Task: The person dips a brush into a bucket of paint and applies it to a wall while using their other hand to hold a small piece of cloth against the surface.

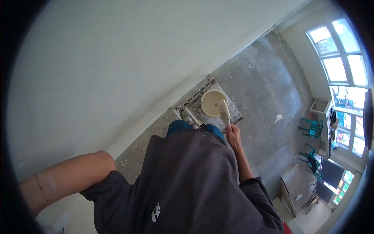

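My right hand is closed around the handle of a paintbrush coated in cream paint. Its broad head overlaps the right side of a round cream bucket in this view. Pale paint lines the inside of the bucket, which stands on a worn, paint-spattered board close to the wall. My left arm stretches out to the left along the wall, and the hand at its end lies outside the picture.
A pale painted wall fills the upper left. Below lies a grey concrete floor with paint specks. Pale rails are by my feet. Green chairs, a table and windows line the right side.
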Available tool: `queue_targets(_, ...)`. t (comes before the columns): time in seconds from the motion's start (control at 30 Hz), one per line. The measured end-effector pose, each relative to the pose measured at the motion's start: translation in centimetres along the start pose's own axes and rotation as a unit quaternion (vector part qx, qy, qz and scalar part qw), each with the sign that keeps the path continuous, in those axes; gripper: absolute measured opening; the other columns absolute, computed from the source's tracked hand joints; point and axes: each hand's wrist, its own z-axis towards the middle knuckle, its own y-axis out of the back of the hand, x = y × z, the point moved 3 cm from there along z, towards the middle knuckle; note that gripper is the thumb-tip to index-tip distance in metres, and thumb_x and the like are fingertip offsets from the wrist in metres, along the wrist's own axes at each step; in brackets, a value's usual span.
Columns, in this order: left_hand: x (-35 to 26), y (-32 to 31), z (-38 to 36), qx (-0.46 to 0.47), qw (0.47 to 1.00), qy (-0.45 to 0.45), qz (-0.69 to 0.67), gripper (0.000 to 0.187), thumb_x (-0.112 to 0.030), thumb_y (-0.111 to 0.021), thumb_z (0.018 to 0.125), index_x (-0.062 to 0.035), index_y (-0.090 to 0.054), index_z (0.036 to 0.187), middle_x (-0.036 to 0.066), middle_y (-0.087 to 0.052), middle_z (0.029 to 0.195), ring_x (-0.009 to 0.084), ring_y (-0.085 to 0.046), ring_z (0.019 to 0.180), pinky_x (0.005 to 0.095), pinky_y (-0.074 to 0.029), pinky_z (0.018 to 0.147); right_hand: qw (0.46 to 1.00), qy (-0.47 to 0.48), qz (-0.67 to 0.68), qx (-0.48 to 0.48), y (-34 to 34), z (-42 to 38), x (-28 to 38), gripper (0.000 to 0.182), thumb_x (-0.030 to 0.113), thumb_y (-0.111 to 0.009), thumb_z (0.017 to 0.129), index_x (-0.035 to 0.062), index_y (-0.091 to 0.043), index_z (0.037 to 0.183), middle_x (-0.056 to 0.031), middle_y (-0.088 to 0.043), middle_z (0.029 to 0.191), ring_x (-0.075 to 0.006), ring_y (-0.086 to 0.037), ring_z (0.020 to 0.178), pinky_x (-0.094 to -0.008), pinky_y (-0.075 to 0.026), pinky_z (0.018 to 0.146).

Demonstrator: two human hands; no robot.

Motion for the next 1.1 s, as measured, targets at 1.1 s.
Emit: queue_targets(1.1, 0.4, 0.8, -0.6, 0.015, 0.999, 0.035, -0.032, 0.019, -0.011, -0.041, 0.099, -0.007, -0.044, 0.081, -0.003, -0.027, 0.056, 0.0073, -0.025, 0.046, 0.0209, -0.023, 0.042, 0.998, 0.025, -0.053, -0.005, -1.8, 1.1, 1.4, 0.039, 0.035, -0.044, 0.098, 0.0032, -0.052, 0.079, 0.0033, -0.042, 0.058, -0.0058, -0.039, 0.05, -0.0233, -0.029, 0.045)
